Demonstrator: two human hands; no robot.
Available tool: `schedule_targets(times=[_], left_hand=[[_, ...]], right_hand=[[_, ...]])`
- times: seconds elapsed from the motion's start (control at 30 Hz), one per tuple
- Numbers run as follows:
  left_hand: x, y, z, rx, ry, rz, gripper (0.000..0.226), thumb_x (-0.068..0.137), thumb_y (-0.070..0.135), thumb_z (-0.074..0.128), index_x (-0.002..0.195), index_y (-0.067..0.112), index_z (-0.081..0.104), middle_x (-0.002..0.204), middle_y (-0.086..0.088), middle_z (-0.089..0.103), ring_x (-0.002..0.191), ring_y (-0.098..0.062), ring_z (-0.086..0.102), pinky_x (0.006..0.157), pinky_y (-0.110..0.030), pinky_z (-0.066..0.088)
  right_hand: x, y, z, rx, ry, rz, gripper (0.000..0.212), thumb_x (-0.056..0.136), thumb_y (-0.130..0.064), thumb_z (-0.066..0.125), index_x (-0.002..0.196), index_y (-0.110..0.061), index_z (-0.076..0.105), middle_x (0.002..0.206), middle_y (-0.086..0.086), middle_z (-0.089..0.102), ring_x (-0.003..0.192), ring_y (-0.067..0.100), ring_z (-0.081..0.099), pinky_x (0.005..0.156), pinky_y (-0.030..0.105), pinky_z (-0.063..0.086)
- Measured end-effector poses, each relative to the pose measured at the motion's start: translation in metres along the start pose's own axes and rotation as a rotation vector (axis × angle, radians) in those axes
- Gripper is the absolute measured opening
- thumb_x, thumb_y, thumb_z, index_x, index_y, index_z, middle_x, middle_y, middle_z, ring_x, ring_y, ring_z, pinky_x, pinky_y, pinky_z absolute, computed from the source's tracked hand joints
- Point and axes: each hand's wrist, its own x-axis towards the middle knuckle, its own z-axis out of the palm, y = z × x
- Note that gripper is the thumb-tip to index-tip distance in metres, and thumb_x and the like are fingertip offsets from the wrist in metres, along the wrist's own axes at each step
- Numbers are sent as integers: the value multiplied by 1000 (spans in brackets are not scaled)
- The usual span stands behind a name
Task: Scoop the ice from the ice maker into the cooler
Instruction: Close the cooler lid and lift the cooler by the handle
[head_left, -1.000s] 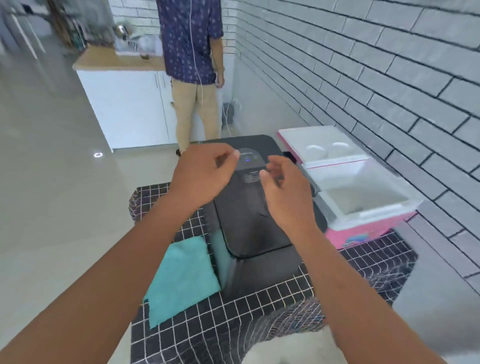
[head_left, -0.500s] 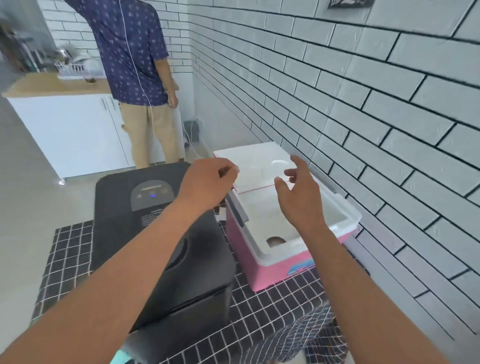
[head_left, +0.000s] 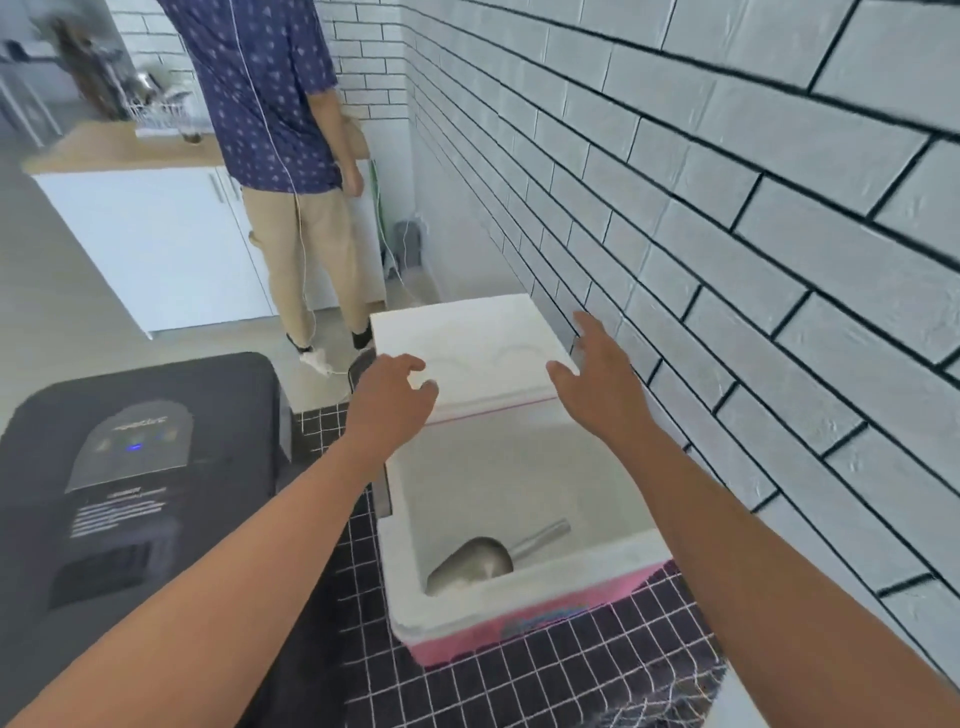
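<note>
cooler (head_left: 524, 618) sits on the right side of the worktop (head_left: 571, 680), pink outside with white foam walls, right up against the white brick wall (head_left: 727, 234). its lid (head_left: 467, 343) is flipped open and tilts back past the far rim, hanging out beyond the worktop's far edge. a metal scoop (head_left: 480, 561) lies inside on the bottom near the front wall, handle pointing toward the brick-wall side. can't see any ice in there.

left hand (head_left: 387, 397) is at the lid's left front corner, fingers loosely curled, not gripping anything as far as i can tell. right hand (head_left: 597, 384) is at the lid's right side with fingers spread apart, thumb over the lid edge; whether it actually touches is hard to say.

ice maker (head_left: 135, 499) is the big black box on the left of the worktop, just beside the cooler with a narrow strip of black checked cloth (head_left: 358, 561) showing between them. there's a grey panel on top with a small blue light, a logo above it and lines of white print below, all too blurry to read. some graphic on the cooler's pink front too, also unreadable.

open floor (head_left: 62, 322) beyond the far edge, where another person (head_left: 280, 130) in a blue patterned shirt stands by a white cabinet (head_left: 156, 244).
</note>
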Motion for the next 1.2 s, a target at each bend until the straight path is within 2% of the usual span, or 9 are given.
schedule_targets(times=[0.2,0.37,0.53,0.67,0.8,0.9,1.0,1.13,1.2], left_hand=[[25,-9,21,134,47,-255,60,90,37,59,143,15,42,142,-14,35,131,-36,34,103,-43,37],[46,-9,31,-169,12,-405,83,87,44,66,152,14,25,146,-14,41,130,-35,44,105,-44,41],[57,-5,34,-335,50,-439,107,72,60,76,154,20,21,149,-3,44,135,-28,44,110,-45,38],[52,1,28,-515,132,-416,121,53,72,81,151,29,25,146,5,48,133,-22,46,109,-44,41],[45,12,18,-496,253,-283,122,52,70,83,151,37,22,144,2,43,135,-20,42,110,-43,39],[47,30,1,-426,316,-148,127,52,69,84,152,44,10,151,-2,29,142,-22,27,114,-44,30],[51,51,-19,-353,390,-9,133,51,64,87,153,42,5,146,-6,31,138,-22,31,108,-34,30],[48,70,-38,-140,470,124,127,56,51,91,156,34,14,142,-12,33,132,-27,36,104,-28,29],[40,71,-41,-16,483,185,121,57,47,91,155,33,21,145,-11,30,132,-29,34,106,-32,30]], right_hand=[[61,47,28,-169,-219,96,78,85,-41,61,148,-17,23,146,14,35,135,34,28,108,44,26],[90,73,49,-206,-390,191,89,81,-56,61,149,-18,19,144,16,38,133,33,34,107,43,33],[95,75,60,-181,-515,216,104,73,-75,56,151,-29,5,153,9,28,138,28,32,107,43,30],[92,67,58,-117,-457,225,115,61,-82,59,150,-36,2,153,11,22,139,30,28,106,47,28],[81,60,44,-57,-376,155,118,59,-80,63,147,-43,-6,150,14,19,136,32,32,104,44,32],[76,41,31,-141,-171,-51,116,64,-77,63,149,-39,-7,158,15,0,145,31,10,115,48,19],[85,8,17,-250,67,-285,112,68,-74,60,150,-33,-4,159,12,-11,146,31,-3,116,52,7],[98,-31,-1,-369,63,-408,107,70,-73,57,151,-32,-1,160,6,-9,146,28,-6,114,55,1],[98,-37,-7,-443,14,-420,105,72,-71,57,151,-31,0,160,3,-8,146,27,-8,115,57,1]])
